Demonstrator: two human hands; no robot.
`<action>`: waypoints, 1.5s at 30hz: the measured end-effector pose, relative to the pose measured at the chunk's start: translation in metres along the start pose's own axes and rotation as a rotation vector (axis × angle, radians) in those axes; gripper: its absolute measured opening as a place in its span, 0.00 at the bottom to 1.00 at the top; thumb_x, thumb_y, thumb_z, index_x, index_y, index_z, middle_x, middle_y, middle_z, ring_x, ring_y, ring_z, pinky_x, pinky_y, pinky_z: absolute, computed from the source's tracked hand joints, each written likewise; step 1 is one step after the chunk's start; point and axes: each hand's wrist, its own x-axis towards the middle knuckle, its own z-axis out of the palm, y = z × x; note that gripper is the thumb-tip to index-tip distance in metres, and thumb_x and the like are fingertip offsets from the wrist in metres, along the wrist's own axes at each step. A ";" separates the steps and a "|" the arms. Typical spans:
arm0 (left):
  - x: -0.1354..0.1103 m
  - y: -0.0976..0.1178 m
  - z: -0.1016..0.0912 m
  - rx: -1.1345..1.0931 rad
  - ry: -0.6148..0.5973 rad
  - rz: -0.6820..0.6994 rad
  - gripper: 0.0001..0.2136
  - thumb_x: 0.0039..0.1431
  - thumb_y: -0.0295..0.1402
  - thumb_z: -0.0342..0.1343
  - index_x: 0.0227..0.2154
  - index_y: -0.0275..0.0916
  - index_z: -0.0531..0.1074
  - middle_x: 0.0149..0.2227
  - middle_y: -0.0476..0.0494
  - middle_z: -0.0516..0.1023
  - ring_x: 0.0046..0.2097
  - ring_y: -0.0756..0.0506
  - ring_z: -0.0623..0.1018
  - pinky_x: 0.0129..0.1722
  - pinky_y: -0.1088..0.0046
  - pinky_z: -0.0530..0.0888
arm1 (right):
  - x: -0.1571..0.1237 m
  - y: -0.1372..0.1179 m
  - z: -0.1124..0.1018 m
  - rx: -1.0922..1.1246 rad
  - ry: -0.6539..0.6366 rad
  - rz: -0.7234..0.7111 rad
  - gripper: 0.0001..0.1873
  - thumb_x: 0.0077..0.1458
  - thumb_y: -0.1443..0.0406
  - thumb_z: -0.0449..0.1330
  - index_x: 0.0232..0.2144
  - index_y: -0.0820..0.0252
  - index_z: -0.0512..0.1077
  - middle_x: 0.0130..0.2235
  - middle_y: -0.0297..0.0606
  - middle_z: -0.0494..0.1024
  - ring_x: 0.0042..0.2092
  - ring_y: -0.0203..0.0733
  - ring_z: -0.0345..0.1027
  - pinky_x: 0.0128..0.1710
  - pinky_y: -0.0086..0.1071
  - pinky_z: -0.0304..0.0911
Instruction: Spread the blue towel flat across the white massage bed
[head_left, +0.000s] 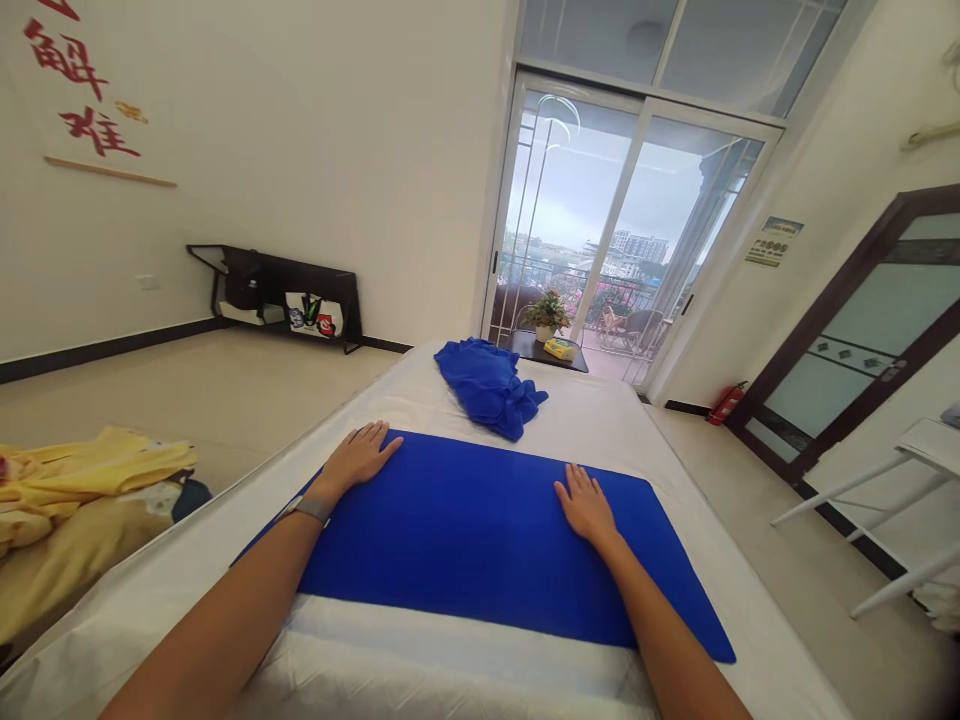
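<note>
A flat, bright blue cloth (480,545) lies spread on a white-covered table or bed (592,420). My left hand (358,460) rests palm down at the cloth's far left corner, with a grey band on its wrist. My right hand (587,506) lies palm down on the cloth near its far edge. Both hands have their fingers apart and grip nothing. Beyond the flat cloth, a crumpled blue cloth (487,385) sits in a heap on the white surface, apart from both hands.
A heap of yellow fabric (82,490) lies at the lower left. Past the far end stands a small dark table (559,360) with a potted plant, before a glass sliding door (630,240). A red fire extinguisher (727,403) and white furniture legs (885,500) are on the right.
</note>
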 end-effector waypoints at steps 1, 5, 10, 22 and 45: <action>0.000 0.000 0.000 0.001 -0.001 0.002 0.37 0.70 0.53 0.33 0.71 0.29 0.53 0.73 0.33 0.53 0.74 0.37 0.51 0.71 0.53 0.49 | -0.003 0.023 -0.001 -0.015 -0.001 0.026 0.39 0.71 0.50 0.35 0.74 0.67 0.45 0.75 0.40 0.46 0.75 0.41 0.35 0.73 0.40 0.31; 0.000 0.000 0.001 0.011 0.015 0.000 0.38 0.69 0.53 0.33 0.70 0.29 0.54 0.73 0.32 0.54 0.74 0.37 0.53 0.71 0.53 0.50 | -0.013 0.100 -0.006 -0.047 0.019 0.180 0.38 0.71 0.51 0.35 0.74 0.70 0.45 0.75 0.42 0.44 0.75 0.44 0.35 0.73 0.40 0.34; -0.002 0.002 -0.003 0.006 0.059 -0.007 0.35 0.68 0.51 0.35 0.68 0.31 0.60 0.71 0.32 0.59 0.73 0.37 0.57 0.70 0.53 0.54 | -0.022 0.126 -0.008 -0.040 0.048 0.259 0.39 0.71 0.50 0.34 0.74 0.71 0.45 0.75 0.43 0.44 0.75 0.44 0.35 0.73 0.39 0.35; -0.053 0.132 -0.025 -0.037 0.144 0.315 0.32 0.72 0.48 0.31 0.63 0.32 0.69 0.69 0.35 0.64 0.71 0.40 0.61 0.71 0.60 0.54 | -0.021 0.125 -0.006 0.010 0.080 0.236 0.40 0.70 0.51 0.33 0.73 0.73 0.46 0.75 0.45 0.45 0.75 0.46 0.36 0.73 0.41 0.35; -0.129 -0.030 -0.013 0.020 0.004 -0.158 0.46 0.64 0.64 0.30 0.72 0.30 0.49 0.74 0.32 0.48 0.74 0.34 0.50 0.71 0.51 0.52 | -0.022 0.122 -0.007 -0.052 0.081 0.275 0.39 0.70 0.52 0.33 0.74 0.70 0.46 0.75 0.44 0.47 0.75 0.47 0.37 0.72 0.44 0.38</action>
